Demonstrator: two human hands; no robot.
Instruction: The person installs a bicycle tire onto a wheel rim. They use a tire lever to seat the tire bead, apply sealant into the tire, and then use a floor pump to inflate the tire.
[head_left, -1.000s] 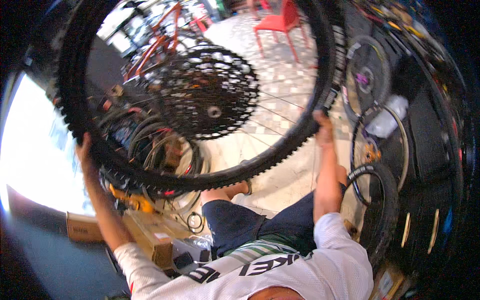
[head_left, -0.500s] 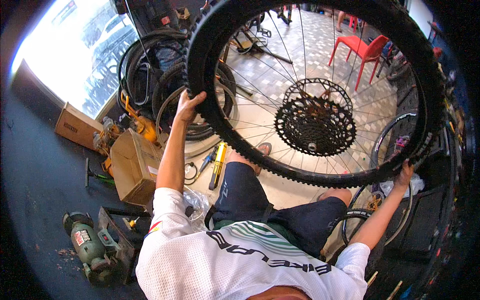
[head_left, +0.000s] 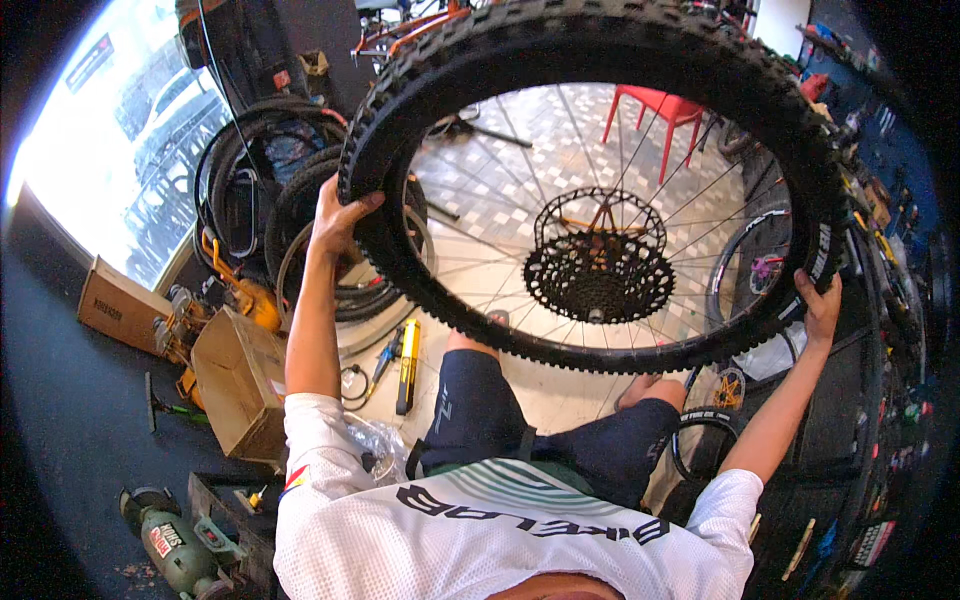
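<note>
Bicycle wheel (head_left: 600,60) fills the space in front of me, held up at a tilt between my two hands. My left hand (head_left: 338,215) is wrapped around the knobby black tyre (head_left: 385,232) on one side, thumb laid across the sidewall; my right hand (head_left: 822,308) clasps the opposite side, lower down, its thumb also against the rubber. At the wheel's centre, a broad black cassette (head_left: 600,285) sits amid thin spokes (head_left: 513,140). Through the wheel, a red chair (head_left: 660,105) shows on the tiled floor (head_left: 470,170). Beside my left leg (head_left: 475,395) lies a yellow-and-black tool (head_left: 408,365), near an open cardboard box (head_left: 240,385)
</note>
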